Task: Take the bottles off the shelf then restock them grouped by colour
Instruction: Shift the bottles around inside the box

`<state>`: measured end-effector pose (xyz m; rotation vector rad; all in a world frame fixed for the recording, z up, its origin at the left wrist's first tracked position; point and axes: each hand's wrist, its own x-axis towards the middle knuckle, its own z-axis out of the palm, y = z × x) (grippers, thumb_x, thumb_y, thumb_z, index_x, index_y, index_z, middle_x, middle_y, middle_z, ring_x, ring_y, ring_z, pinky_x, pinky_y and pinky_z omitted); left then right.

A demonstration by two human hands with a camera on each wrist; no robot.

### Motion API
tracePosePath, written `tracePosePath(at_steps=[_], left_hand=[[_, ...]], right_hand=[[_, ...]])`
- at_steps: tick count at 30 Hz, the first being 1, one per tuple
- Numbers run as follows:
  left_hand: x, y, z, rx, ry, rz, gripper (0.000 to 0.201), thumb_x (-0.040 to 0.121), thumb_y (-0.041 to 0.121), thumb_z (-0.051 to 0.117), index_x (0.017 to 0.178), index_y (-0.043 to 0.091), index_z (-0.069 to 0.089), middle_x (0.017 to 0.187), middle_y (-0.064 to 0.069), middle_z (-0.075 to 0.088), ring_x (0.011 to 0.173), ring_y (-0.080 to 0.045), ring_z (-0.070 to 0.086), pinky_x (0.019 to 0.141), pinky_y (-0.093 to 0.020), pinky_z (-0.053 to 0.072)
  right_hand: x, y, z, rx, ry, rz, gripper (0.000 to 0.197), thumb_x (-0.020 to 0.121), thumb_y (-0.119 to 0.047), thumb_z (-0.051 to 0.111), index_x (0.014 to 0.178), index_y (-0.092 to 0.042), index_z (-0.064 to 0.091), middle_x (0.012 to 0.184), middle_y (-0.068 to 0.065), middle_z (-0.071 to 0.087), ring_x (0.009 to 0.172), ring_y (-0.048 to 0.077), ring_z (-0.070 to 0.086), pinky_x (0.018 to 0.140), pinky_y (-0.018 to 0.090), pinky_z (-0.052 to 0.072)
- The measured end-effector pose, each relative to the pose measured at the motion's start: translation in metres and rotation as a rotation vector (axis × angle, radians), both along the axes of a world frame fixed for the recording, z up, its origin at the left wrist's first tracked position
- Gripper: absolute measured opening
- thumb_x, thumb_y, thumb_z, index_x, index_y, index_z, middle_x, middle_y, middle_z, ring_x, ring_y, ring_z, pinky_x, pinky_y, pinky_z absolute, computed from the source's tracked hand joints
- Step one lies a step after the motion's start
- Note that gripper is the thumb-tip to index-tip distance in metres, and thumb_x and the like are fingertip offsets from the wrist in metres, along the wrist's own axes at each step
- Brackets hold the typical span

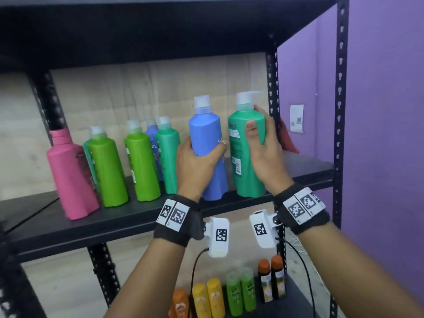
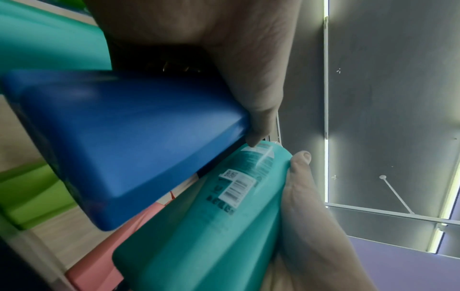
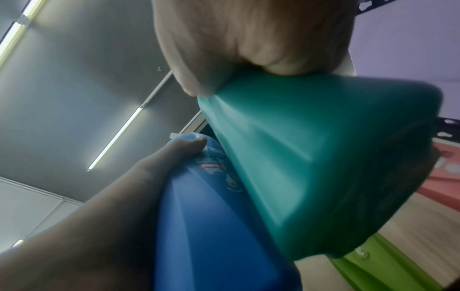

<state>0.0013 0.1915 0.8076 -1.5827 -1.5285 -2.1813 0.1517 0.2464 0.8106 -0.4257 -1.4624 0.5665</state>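
Note:
My left hand [image 1: 202, 154] grips a tall blue bottle [image 1: 207, 138] near the front edge of the black shelf [image 1: 68, 226]; its blue base [image 2: 129, 141] fills the left wrist view. Right beside it, my right hand [image 1: 263, 138] grips a teal-green pump bottle [image 1: 238, 157], whose base [image 3: 323, 167] looms in the right wrist view. Both bottles are upright and almost touching. Further left on the shelf stand a pink bottle [image 1: 71, 175], two lime-green bottles [image 1: 107, 171] [image 1: 142, 166], a second blue bottle [image 1: 152, 138] and another teal-green one [image 1: 168, 154].
A red bottle [image 1: 288, 138] lies behind my right hand against the right post [image 1: 273, 92]. On the lower shelf stand small orange [image 1: 181, 304], yellow [image 1: 207, 299], green [image 1: 241, 292] and brown [image 1: 271, 278] bottles. A purple wall [image 1: 378, 111] is on the right.

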Motion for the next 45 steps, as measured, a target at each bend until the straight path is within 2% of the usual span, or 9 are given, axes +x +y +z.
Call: tracePosePath(at_steps=[7,14,16,18,20,33,38,42,45], left_hand=[[-0.017,0.011,-0.007,-0.089,-0.047,0.075,0.054,0.062,0.067,0.078,0.095,0.024,0.069,0.092,-0.001,0.073,0.083,-0.018,0.071,0.075,-0.041,0.06],[-0.023,0.031,-0.015,-0.153,-0.081,0.09,0.065,0.063,0.07,0.075,0.109,0.025,0.066,0.1,-0.008,0.07,0.09,-0.026,0.07,0.083,-0.043,0.058],[-0.021,0.036,-0.016,-0.158,-0.09,0.088,0.058,0.067,0.066,0.077,0.108,0.027,0.064,0.098,0.0,0.07,0.086,-0.017,0.069,0.076,-0.034,0.056],[-0.021,0.041,-0.015,-0.172,-0.106,0.084,0.05,0.074,0.059,0.08,0.106,0.028,0.06,0.095,0.01,0.068,0.081,-0.007,0.067,0.069,-0.027,0.048],[-0.022,0.047,-0.013,-0.215,-0.118,0.088,0.048,0.077,0.056,0.081,0.108,0.029,0.056,0.093,0.013,0.064,0.08,-0.009,0.065,0.068,-0.026,0.045],[-0.038,0.066,-0.007,-0.256,-0.06,0.058,0.069,0.083,0.05,0.08,0.136,0.02,0.046,0.113,0.002,0.062,0.096,-0.024,0.063,0.081,-0.03,0.046],[-0.036,0.061,-0.01,-0.286,-0.052,0.059,0.073,0.086,0.051,0.078,0.142,0.019,0.042,0.123,-0.002,0.062,0.108,-0.028,0.065,0.087,-0.032,0.047],[-0.03,0.051,-0.021,-0.302,-0.003,0.093,0.078,0.092,0.043,0.073,0.154,0.019,0.032,0.141,-0.006,0.058,0.119,-0.03,0.062,0.089,-0.028,0.043],[-0.027,0.038,-0.031,-0.33,0.078,0.117,0.076,0.096,0.03,0.069,0.158,0.014,0.027,0.148,-0.009,0.053,0.126,-0.031,0.058,0.097,-0.032,0.045]], right_hand=[[-0.029,0.015,-0.003,-0.06,-0.047,0.054,0.068,0.092,-0.074,0.044,0.147,-0.034,0.042,0.134,-0.014,0.061,0.121,0.008,0.06,0.11,0.038,0.045],[-0.041,0.039,-0.008,-0.072,-0.1,-0.013,0.058,0.097,-0.069,0.045,0.147,-0.039,0.039,0.125,-0.023,0.055,0.104,-0.011,0.053,0.082,-0.004,0.032],[-0.042,0.049,-0.008,-0.06,-0.121,0.0,0.057,0.098,-0.062,0.048,0.147,-0.034,0.038,0.13,-0.016,0.057,0.107,-0.008,0.057,0.09,0.002,0.037],[-0.046,0.059,-0.008,-0.042,-0.143,0.016,0.054,0.101,-0.052,0.052,0.147,-0.03,0.036,0.137,-0.004,0.057,0.118,0.007,0.059,0.103,0.024,0.045],[-0.05,0.066,-0.01,-0.024,-0.177,0.011,0.055,0.103,-0.046,0.053,0.15,-0.025,0.033,0.143,0.002,0.052,0.125,0.015,0.056,0.109,0.034,0.044],[-0.055,0.086,0.004,-0.149,-0.458,-0.062,0.078,0.107,-0.042,0.044,0.164,-0.014,-0.001,0.169,0.012,0.02,0.151,0.029,0.032,0.123,0.044,0.028],[-0.052,0.08,0.005,-0.147,-0.479,-0.065,0.075,0.105,-0.032,0.052,0.162,-0.009,0.008,0.158,0.016,0.039,0.141,0.031,0.046,0.116,0.046,0.038],[-0.047,0.076,-0.003,-0.126,-0.522,-0.089,0.084,0.099,-0.02,0.06,0.162,-0.009,0.006,0.158,0.016,0.038,0.141,0.031,0.044,0.116,0.044,0.038],[-0.039,0.072,-0.011,-0.151,-0.528,-0.064,0.074,0.095,-0.017,0.06,0.159,-0.017,0.022,0.141,0.012,0.054,0.124,0.029,0.057,0.099,0.034,0.046]])
